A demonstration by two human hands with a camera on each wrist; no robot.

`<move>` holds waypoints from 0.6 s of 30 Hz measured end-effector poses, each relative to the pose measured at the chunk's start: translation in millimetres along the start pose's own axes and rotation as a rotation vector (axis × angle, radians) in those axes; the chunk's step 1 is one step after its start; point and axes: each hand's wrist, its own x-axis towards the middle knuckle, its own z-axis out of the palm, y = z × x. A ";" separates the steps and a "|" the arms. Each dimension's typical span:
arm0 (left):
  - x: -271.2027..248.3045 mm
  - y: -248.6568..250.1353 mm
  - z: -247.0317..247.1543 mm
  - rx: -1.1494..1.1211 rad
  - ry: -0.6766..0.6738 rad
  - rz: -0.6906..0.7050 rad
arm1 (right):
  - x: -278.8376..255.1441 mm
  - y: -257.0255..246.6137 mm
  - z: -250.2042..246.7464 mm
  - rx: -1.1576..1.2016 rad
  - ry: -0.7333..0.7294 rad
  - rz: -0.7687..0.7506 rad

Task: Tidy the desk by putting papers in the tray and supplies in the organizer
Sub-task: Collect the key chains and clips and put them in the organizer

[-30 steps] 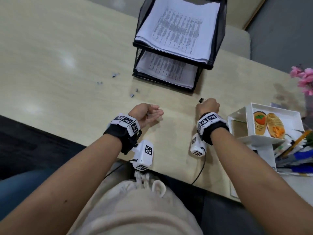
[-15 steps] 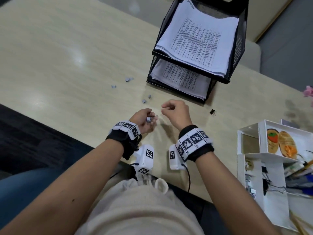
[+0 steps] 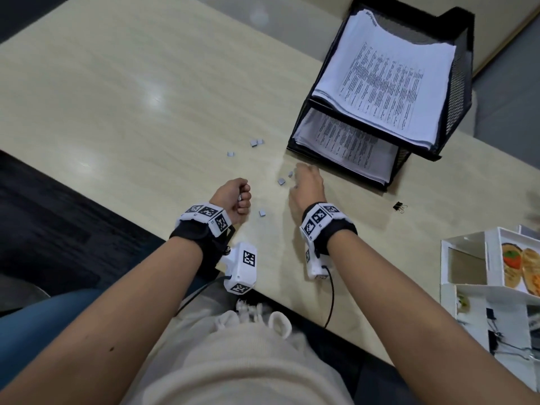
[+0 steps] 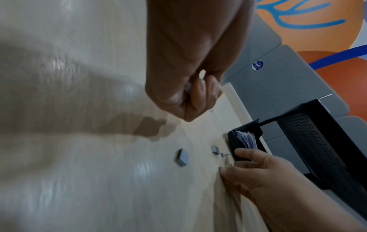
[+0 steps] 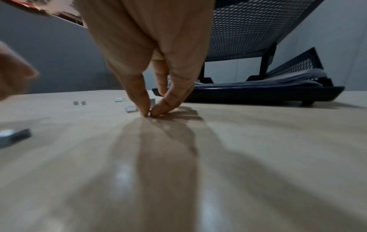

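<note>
Small grey staple blocks lie scattered on the desk. My left hand is a fist near the desk's front edge, and a grey staple piece shows inside its curled fingers. One staple block lies just right of that fist. My right hand reaches toward the black mesh paper tray. Its thumb and forefinger meet on the desk and pinch a tiny staple piece. Two more staple blocks lie just left of those fingertips. Printed papers fill both tray levels.
Further staple blocks lie left of the tray. A black binder clip sits right of my right hand. The white organizer stands at the right edge and holds clips, pens and cards. The desk's front edge runs under my wrists.
My right hand has left the left hand and gone forward to the staples by the tray. The left hand has curled into a fist. The view has swung left.
</note>
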 end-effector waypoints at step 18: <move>18.0 24.4 -14.0 -0.037 -0.102 -0.067 | -13.6 -55.8 -2.4 0.486 -0.041 0.058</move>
